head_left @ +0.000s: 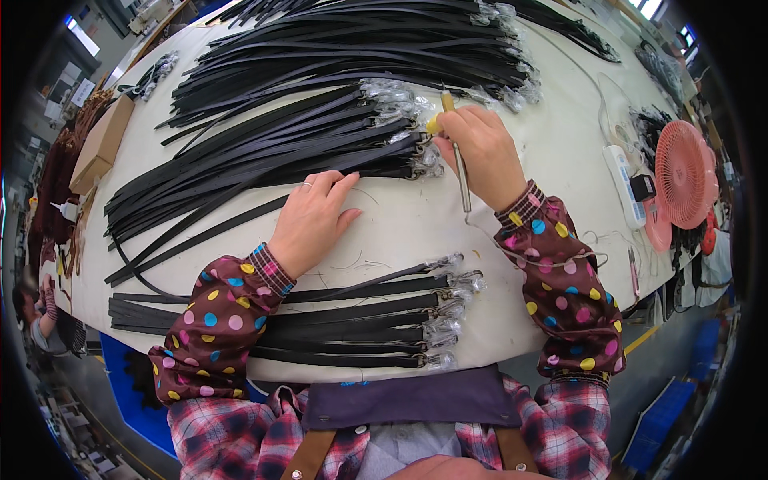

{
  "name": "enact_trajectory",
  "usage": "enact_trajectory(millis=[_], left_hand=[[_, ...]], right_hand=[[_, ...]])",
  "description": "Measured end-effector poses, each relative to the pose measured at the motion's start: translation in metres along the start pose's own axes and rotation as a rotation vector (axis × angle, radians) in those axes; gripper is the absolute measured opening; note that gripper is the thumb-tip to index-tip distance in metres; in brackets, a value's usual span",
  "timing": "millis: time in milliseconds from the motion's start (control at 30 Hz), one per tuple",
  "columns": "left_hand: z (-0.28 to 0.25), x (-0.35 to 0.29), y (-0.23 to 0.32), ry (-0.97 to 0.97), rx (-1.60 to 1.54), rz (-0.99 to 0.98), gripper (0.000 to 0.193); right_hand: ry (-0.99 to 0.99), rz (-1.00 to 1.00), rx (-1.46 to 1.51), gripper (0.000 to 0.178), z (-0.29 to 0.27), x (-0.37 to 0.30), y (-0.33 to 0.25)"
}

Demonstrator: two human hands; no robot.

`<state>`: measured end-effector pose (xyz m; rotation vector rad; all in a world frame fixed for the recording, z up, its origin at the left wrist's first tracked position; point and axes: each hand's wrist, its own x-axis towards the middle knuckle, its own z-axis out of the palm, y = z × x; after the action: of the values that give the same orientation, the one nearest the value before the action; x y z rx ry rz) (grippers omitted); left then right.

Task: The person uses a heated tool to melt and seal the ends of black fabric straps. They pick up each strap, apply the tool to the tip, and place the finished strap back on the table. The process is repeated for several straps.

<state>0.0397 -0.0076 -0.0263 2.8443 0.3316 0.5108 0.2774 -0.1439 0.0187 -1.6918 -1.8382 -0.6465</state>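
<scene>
My left hand point(313, 216) lies with its fingers stretched out at the near edge of a pile of black straps point(264, 152), fingertips on the nearest one. My right hand point(483, 152) is closed around a corded, pen-shaped tool point(462, 178) with a metal shaft and a yellow part near its upper end. That hand is just right of the straps' metal buckles point(422, 144), which are wrapped in clear plastic. Something yellow point(434, 125) also shows by its fingers; I cannot tell what. A thin cord leaves the tool's lower end toward my right sleeve.
Nearer me lies a smaller row of straps point(352, 326); a larger heap point(352, 56) covers the far side. At right are a pink fan point(686, 174) and a white power strip point(624, 187). A cardboard box point(102, 145) stands at the table's left edge. Loose threads lie about.
</scene>
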Motion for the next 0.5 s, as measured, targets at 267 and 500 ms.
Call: enact_trajectory(millis=[267, 500], left_hand=[[-0.010, -0.022, 0.060, -0.355, -0.550, 0.200, 0.037], [-0.015, -0.003, 0.044, -0.195, -0.286, 0.150, 0.022]], right_hand=[[-0.017, 0.189, 0.232, 0.023, 0.007, -0.042, -0.013], [-0.134, 0.258, 0.290, 0.032, 0.018, -0.054, -0.015]])
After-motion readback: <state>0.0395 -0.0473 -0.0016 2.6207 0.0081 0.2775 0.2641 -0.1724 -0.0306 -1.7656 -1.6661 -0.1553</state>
